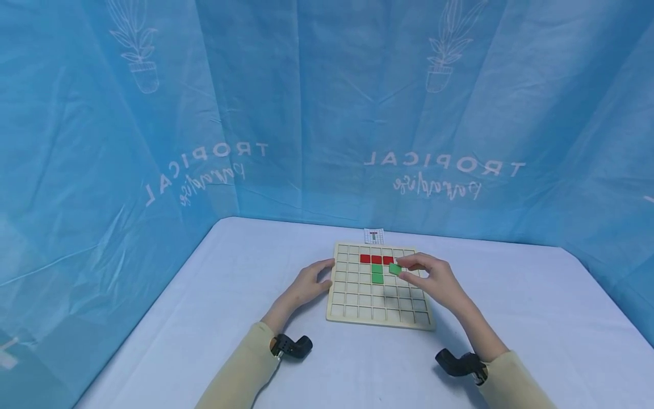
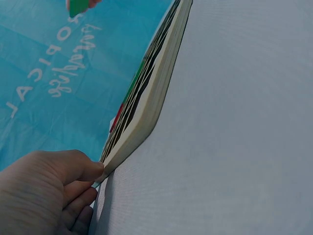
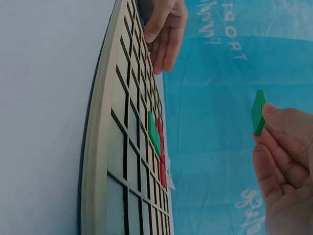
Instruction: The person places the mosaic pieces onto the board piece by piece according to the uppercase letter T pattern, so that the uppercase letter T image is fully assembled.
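A pale wooden grid board lies on the table. Three red tiles sit in a row near its far side, and two green tiles run toward the person from under the middle one. My right hand pinches another green tile between thumb and fingers, raised above the board's right part. At the board's left edge rests my left hand, its thumb and fingers touching the rim. In the right wrist view the held tile is tilted on edge, apart from the board.
Behind the board lies a small printed card with a coloured grid pattern. White cloth covers the table. A blue curtain with printed lettering hangs around the back and sides. Each wrist carries a black camera.
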### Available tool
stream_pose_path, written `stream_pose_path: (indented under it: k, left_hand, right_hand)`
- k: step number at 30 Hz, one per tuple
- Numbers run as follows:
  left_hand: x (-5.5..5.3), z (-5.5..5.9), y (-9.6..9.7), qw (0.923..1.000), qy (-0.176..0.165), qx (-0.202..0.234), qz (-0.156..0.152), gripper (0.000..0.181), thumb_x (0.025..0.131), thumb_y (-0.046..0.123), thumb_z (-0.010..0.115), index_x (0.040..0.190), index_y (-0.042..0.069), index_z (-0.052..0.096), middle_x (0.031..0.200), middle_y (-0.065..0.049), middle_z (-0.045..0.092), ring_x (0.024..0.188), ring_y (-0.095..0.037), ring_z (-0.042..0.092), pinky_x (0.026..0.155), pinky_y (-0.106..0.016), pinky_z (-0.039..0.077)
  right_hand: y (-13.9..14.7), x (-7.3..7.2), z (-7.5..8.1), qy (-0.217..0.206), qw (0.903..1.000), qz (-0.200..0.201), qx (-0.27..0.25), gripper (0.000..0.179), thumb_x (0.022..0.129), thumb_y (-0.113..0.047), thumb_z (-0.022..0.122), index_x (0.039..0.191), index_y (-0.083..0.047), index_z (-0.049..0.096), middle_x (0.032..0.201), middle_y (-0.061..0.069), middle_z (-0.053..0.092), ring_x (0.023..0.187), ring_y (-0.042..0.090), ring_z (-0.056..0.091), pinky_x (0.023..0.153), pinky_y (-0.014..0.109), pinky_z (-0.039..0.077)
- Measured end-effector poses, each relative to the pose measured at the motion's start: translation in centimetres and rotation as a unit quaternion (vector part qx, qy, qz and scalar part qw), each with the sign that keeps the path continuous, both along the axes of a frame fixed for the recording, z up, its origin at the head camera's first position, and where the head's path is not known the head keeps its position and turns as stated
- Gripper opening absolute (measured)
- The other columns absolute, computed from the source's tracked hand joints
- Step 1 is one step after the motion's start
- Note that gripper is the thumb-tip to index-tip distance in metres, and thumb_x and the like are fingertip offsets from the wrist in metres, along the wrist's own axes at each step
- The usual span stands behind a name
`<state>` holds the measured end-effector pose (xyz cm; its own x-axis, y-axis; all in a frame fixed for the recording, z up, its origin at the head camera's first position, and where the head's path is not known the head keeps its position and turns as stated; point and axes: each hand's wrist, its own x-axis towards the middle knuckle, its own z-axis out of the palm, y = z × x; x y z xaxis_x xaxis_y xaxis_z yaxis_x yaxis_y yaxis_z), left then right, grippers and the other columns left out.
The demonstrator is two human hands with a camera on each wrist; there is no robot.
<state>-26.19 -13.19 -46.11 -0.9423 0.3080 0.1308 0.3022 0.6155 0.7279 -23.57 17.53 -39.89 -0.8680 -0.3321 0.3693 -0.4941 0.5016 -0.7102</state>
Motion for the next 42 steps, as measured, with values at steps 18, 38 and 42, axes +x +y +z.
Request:
stream_pose_path:
  k: [18, 38, 42]
  left_hand:
    - [0.0, 0.1, 0.0, 1.0, -0.003, -0.005, 0.003, 0.055, 0.091, 0.011, 0.059, 0.142, 0.008, 0.041, 0.144, -0.006, 0.043, 0.135, -0.022, 0.033, 0.111, -0.039, 0.027]
    - [-0.1, 0.2, -0.1, 1.0, 0.005, 0.002, -0.008, 0.054, 0.092, 0.011, 0.059, 0.142, 0.006, 0.04, 0.143, -0.008, 0.043, 0.135, -0.024, 0.033, 0.111, -0.039, 0.028]
    - [0.1, 0.0, -0.2, 1.0, 0.002, -0.002, -0.005, 0.054, 0.091, 0.012, 0.059, 0.142, 0.006, 0.041, 0.143, -0.008, 0.043, 0.135, -0.024, 0.034, 0.111, -0.04, 0.028]
  right_hand:
    - [-1.6, -1.2, -0.9, -0.039, 0.9988, 0.0, -0.027, 0.032, 0.083, -0.018, 0.074, 0.113, -0.007, 0.068, 0.111, 0.004, 0.066, 0.101, 0.023, 0.06, 0.091, 0.052, 0.049]
    - [-2.2, -1.9, -4.4, 0.025, 0.9987, 0.033, 0.03, 0.027, 0.082, -0.01, 0.074, 0.108, -0.003, 0.069, 0.104, 0.003, 0.068, 0.091, 0.021, 0.063, 0.081, 0.039, 0.055]
    - [-2.4, -1.8, -5.3, 0.013, 0.9979, 0.032, 0.055, 0.028, 0.083, -0.012, 0.074, 0.11, -0.007, 0.069, 0.106, 0.0, 0.067, 0.093, 0.019, 0.063, 0.08, 0.035, 0.055]
